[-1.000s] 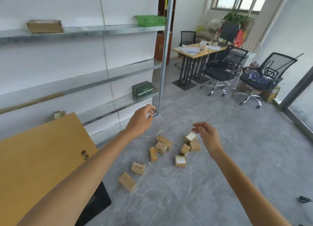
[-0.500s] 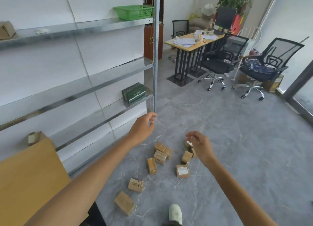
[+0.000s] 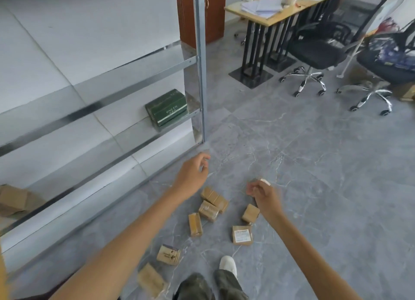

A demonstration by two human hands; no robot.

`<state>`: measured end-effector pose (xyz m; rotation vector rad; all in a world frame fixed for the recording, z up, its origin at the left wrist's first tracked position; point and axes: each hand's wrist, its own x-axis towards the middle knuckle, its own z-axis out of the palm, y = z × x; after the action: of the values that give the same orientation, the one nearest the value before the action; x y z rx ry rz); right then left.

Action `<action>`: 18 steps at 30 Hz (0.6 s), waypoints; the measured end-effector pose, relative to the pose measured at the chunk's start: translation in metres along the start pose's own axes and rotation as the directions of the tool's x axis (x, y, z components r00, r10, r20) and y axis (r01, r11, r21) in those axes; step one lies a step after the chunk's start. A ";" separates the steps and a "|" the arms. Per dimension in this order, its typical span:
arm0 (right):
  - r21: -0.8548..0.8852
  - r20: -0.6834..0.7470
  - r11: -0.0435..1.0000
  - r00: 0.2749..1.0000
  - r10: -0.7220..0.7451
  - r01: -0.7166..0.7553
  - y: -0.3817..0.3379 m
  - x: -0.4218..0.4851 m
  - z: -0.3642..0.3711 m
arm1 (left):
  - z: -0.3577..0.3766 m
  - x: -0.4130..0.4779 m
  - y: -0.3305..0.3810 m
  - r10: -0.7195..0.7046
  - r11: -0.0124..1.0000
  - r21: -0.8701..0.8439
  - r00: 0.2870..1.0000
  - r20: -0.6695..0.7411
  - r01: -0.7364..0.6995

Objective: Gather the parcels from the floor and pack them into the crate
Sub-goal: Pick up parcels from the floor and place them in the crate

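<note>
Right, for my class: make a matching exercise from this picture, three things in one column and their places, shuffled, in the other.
Things:
1. green box
2. papers
3. parcel with the white label

Places:
A. on the wooden desk
B. on the grey floor
C. on the metal shelf

Pairs: 1-C, 2-A, 3-B.

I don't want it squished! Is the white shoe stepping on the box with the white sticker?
Apart. The head view shows a strip of bare grey floor between the white shoe and the white-labelled parcel.
</note>
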<state>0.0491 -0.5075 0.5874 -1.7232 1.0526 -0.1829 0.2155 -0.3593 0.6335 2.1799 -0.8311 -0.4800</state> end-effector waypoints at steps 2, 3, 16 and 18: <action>-0.028 0.010 0.996 0.997 0.080 -0.079 0.022 0.037 0.018 | 0.020 0.034 -0.025 -0.034 0.999 0.013 0.999 0.036 0.034; -0.060 0.029 0.993 0.994 0.104 -0.102 0.035 0.053 0.028 | 0.028 0.049 -0.041 -0.051 0.999 0.021 0.997 0.055 0.049; -0.209 0.181 0.865 0.852 0.492 -0.455 0.381 0.345 0.258 | 0.345 0.250 -0.464 -0.319 0.945 0.142 0.922 0.221 0.293; -0.197 0.197 0.840 0.819 0.540 -0.506 0.432 0.382 0.285 | 0.392 0.265 -0.512 -0.355 0.932 0.179 0.899 0.256 0.317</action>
<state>0.2027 -0.6062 -0.0290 -1.4579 1.3318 0.4570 0.3984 -0.4783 -0.0286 2.4273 -0.6453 -0.9553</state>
